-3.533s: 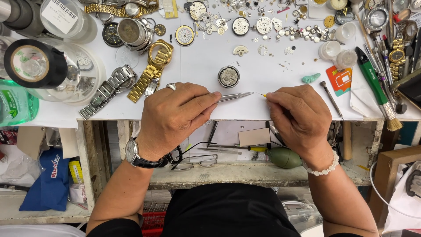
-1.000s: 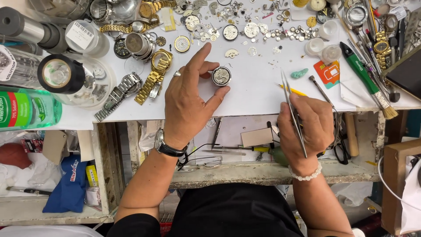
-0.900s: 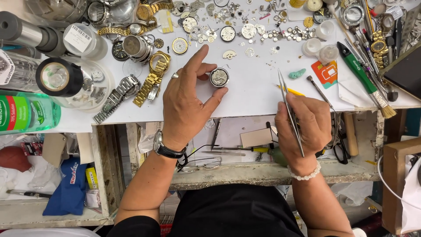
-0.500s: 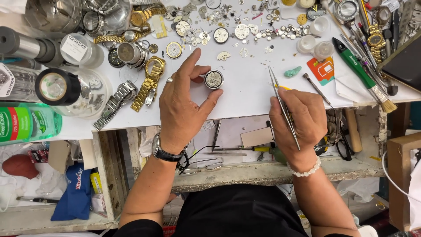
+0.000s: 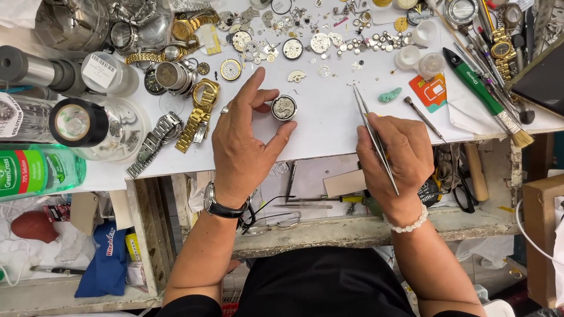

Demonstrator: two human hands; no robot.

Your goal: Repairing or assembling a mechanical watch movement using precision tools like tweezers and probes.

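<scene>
A small round watch movement (image 5: pixel 284 108) lies on the white work surface (image 5: pixel 329 126). My left hand (image 5: pixel 247 141) rests beside it, index finger stretched up on its left and thumb curling under its right, cupping it without a clear grip. My right hand (image 5: pixel 395 158) lies at the table's front edge and holds long metal tweezers (image 5: pixel 373 135), tips pointing up and away toward the scattered parts. A black wristwatch sits on my left wrist, a white bead bracelet on my right.
A gold bracelet watch (image 5: pixel 201 107) and a steel one (image 5: pixel 154 141) lie left of my left hand. Several loose dials and gears (image 5: pixel 317 41) spread along the back. Black tape roll (image 5: pixel 75 122), green bottle (image 5: pixel 35 173), green-handled brush (image 5: pixel 487 97), open drawer (image 5: pixel 329 194) below.
My left hand moved from the table's front edge up to the watch movement. My right hand swung the tweezers upright, tips away. The view shifted slightly between frames.
</scene>
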